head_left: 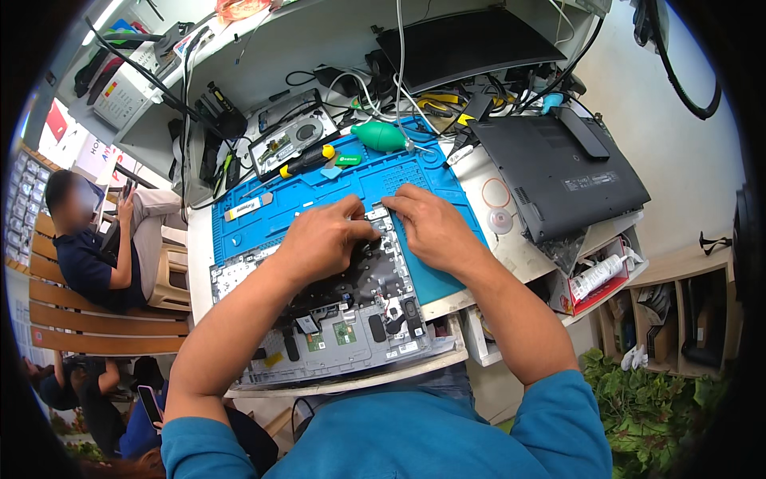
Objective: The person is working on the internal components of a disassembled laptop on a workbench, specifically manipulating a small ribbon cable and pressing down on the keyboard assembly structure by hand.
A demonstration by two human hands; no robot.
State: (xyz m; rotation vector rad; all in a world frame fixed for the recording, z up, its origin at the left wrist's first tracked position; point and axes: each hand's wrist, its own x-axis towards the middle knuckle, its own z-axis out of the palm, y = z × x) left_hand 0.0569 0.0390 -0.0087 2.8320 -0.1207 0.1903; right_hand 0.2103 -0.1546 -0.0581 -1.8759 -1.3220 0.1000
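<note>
An opened laptop chassis (315, 369) lies in front of me with its inner side up, showing black sheeting, small green boards and a speaker at the right. Over its upper part, my left hand (325, 236) is closed, thumb and fingers pinched together; whatever is between them is hidden. My right hand (432, 229) grips the chassis's far right corner with bent fingers. Beneath the chassis's far edge lies a blue repair mat (319, 188). A yellow-and-black screwdriver (307, 162) and a green air blower (379, 136) rest on the mat.
A black laptop bottom cover (562, 172) sits at the right. Behind the mat are an opened device with a round disc (295, 136), tangled cables and a dark monitor (471, 48). An open drawer with a white tube (598, 275) juts out. A person (96, 231) sits at the left.
</note>
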